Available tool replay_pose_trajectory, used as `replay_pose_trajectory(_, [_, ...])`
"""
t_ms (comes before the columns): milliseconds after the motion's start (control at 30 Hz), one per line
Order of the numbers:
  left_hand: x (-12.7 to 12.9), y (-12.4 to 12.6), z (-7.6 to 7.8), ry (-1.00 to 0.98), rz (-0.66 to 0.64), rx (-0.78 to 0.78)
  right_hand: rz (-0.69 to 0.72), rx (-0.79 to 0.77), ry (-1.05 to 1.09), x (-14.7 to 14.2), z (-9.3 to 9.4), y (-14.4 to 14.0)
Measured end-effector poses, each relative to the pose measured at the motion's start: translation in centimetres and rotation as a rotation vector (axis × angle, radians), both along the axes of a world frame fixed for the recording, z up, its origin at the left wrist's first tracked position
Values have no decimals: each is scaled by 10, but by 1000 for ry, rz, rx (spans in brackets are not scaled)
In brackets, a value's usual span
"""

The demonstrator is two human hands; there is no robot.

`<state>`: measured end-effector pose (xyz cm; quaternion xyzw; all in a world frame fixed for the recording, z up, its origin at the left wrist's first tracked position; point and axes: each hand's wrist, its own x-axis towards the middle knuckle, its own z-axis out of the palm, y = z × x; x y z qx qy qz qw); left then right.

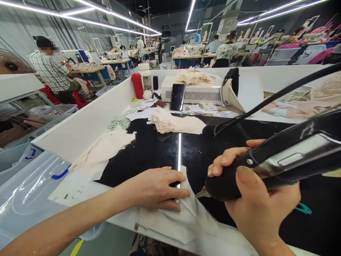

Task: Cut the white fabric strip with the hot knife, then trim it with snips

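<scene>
My left hand (157,188) lies flat, fingers together, pressing a pale fabric piece (176,218) onto the glossy black worktop (149,149) near its front edge. My right hand (255,199) grips a black handheld tool (279,160) with a metal tip (201,193). The tip points left and touches the fabric just beside my left fingertips. A black cable (266,103) runs from the tool up to the right.
A stack of cream fabric pieces (177,124) lies mid-table, another pile (103,145) at the left by the white wall (87,121). A phone (177,96) leans on a white box (194,90); a red bottle (137,85) stands behind. Other people sit at workstations beyond.
</scene>
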<state>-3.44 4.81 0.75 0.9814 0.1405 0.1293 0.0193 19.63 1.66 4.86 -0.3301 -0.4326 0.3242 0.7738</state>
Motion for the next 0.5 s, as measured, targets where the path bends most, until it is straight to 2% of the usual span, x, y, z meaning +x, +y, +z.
replay_pose_trajectory(167, [2,0,-4,-41,-1,1,-18,37,11,-3,4,8])
replay_pose_trajectory(500, [4,-1,-9,-60,5,-28,-32,13,-34,-6,1,12])
